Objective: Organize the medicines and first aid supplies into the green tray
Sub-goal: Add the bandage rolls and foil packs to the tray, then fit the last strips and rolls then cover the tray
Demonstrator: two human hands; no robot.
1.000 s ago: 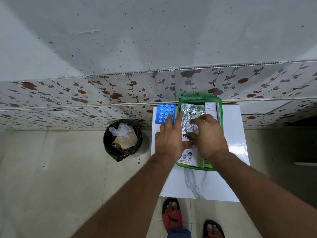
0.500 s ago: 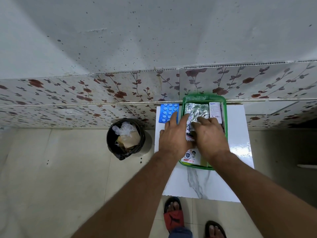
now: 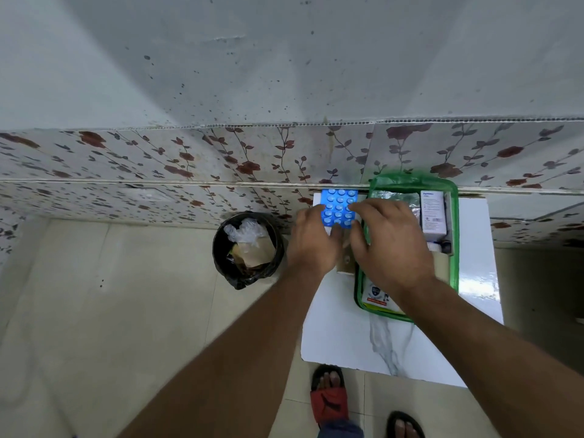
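Both hands (image 3: 316, 240) (image 3: 390, 245) reach the blue strip (image 3: 338, 207) on the worktop (image 3: 341, 336), just left of the green tray (image 3: 455, 216); whether the fingers grip it I cannot tell. Foil strips (image 3: 393, 197), a white box (image 3: 433, 213) and a leaflet (image 3: 374, 295) already lie in the tray, so I'd judge the job nearly finished.

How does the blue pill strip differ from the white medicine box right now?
The blue pill strip lies outside the green tray, on the white table to its left; the white medicine box sits inside the tray along its right wall. The strip is flat, bright blue with rows of round bubbles; the box is a white carton with printed text. Both hands reach at the strip; neither touches the box. Both lie flat.
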